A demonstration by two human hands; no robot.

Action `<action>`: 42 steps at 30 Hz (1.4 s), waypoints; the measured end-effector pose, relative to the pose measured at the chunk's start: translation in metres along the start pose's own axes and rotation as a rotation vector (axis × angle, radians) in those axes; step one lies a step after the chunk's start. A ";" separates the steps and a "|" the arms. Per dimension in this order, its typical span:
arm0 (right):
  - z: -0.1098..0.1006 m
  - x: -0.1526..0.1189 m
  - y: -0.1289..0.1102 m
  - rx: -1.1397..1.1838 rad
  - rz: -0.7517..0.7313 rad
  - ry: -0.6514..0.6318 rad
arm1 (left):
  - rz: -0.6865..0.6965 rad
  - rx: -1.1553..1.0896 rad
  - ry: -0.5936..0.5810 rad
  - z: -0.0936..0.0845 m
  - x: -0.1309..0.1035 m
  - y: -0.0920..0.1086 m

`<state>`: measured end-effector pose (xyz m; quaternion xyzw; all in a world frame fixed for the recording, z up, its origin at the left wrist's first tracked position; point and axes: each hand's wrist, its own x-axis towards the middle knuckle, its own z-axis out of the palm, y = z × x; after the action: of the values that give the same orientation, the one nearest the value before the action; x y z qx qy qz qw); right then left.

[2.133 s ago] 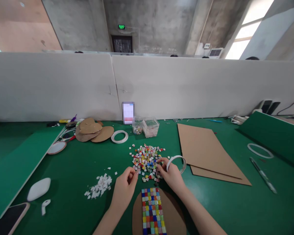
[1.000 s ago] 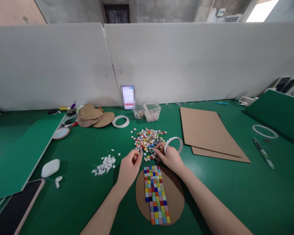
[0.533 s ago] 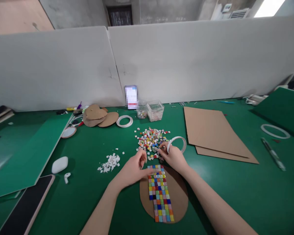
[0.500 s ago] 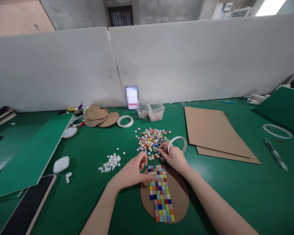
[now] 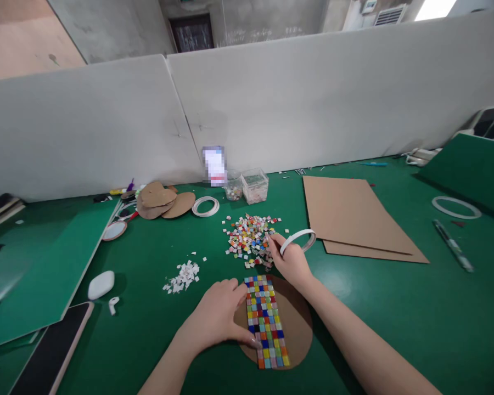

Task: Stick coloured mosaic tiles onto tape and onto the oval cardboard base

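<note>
A rounded cardboard piece lies on the table, with a strip of small coloured mosaic tiles down its left and middle part. My left hand rests at its left edge, fingers and thumb spread apart. The thumb touches the lower left side of the tiles, the fingertips the upper left. Beyond the cardboard, my right hand reaches to the right side of a pile of loose tiles. A white roll of tape is held in that hand; its fingertips are partly hidden at the pile.
White paper scraps lie left of the pile. Behind stand two clear containers and a lit phone. Large cardboard sheets lie right, cardboard cutouts and a second tape roll left. An earbud case sits nearer.
My left hand has moved down and spread, its thumb now lower along the tile strip. My right hand stays by the pile with the tape roll. The view has shifted slightly.
</note>
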<state>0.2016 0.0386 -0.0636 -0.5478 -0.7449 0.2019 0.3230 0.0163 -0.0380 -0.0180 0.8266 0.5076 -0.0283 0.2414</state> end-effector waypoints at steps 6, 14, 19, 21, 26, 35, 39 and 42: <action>0.016 -0.024 -0.034 0.181 -0.138 -0.120 | 0.068 0.146 0.145 0.025 -0.002 -0.012; 0.030 -0.029 -0.043 0.299 -0.058 -0.189 | 0.133 0.147 0.184 0.029 -0.001 -0.015; 0.029 -0.028 -0.044 0.216 -0.061 -0.222 | 0.171 0.115 0.195 0.027 0.003 -0.018; 0.029 -0.029 -0.045 0.201 -0.059 -0.222 | 0.168 0.096 0.200 0.027 0.003 -0.018; 0.028 -0.029 -0.047 0.222 -0.045 -0.228 | 0.171 0.077 0.194 0.027 0.003 -0.017; 0.032 -0.027 -0.040 0.390 0.003 -0.174 | 0.080 0.038 0.208 0.024 -0.003 -0.011; 0.031 -0.023 -0.035 0.512 0.039 -0.076 | 0.015 0.037 0.203 0.022 -0.005 -0.005; 0.026 -0.020 -0.033 0.549 0.061 -0.004 | -0.023 0.033 0.199 0.023 -0.006 -0.001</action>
<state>0.1646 0.0106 -0.0661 -0.4615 -0.6462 0.4068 0.4517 0.0170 -0.0520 -0.0373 0.8233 0.5380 0.0430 0.1757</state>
